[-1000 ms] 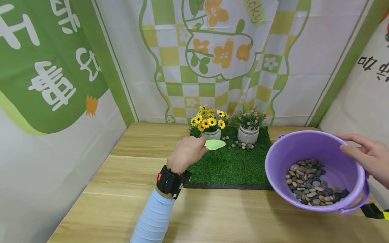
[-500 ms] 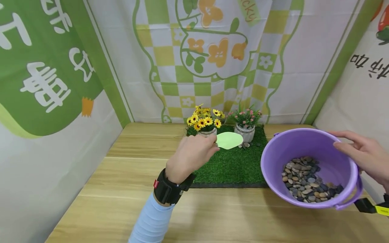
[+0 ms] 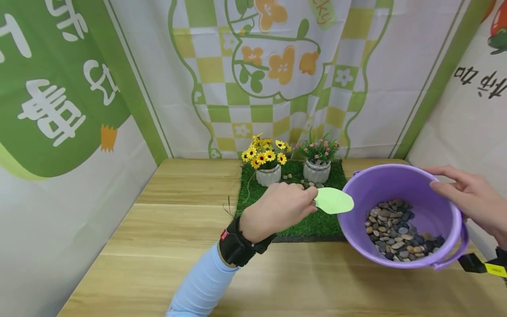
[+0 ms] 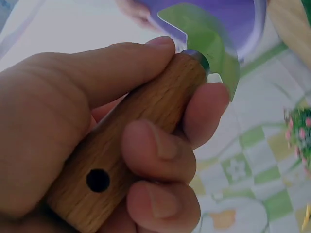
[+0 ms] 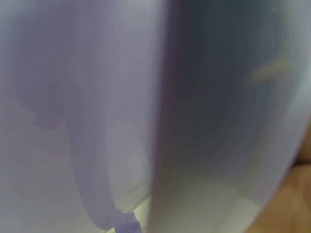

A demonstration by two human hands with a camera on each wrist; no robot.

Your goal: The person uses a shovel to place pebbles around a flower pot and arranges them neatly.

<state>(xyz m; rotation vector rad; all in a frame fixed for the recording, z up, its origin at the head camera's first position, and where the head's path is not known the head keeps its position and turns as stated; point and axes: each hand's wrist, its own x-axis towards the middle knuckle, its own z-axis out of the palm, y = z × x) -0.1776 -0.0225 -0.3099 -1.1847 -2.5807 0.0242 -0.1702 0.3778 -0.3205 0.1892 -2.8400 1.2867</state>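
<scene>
My left hand (image 3: 283, 204) grips a small garden trowel by its wooden handle (image 4: 141, 126). The trowel's light green blade (image 3: 334, 200) points right, its tip overlapping the left rim of a purple bucket (image 3: 346, 220) in the head view. Several smooth brown, grey and black pebbles (image 3: 396, 233) lie in the bucket, which is tilted with its mouth facing me. At the bucket's right side my right hand (image 3: 471, 198) holds the rim, thumb inside and the other fingers partly hidden behind the wall. The right wrist view is filled by the blurred purple wall (image 5: 97, 97).
A green turf mat (image 3: 325, 226) lies on the wooden table (image 3: 170, 229). On its back part stand a white pot of yellow flowers (image 3: 268, 175) and a white pot of pink flowers (image 3: 317, 171), with loose pebbles (image 3: 313, 183) near them. Printed cloth walls (image 3: 222, 88) enclose the table.
The left hand has carried the trowel rightward, from in front of the yellow flowers to the bucket's left rim, its blade now facing the camera more broadly. The right hand stays on the bucket.
</scene>
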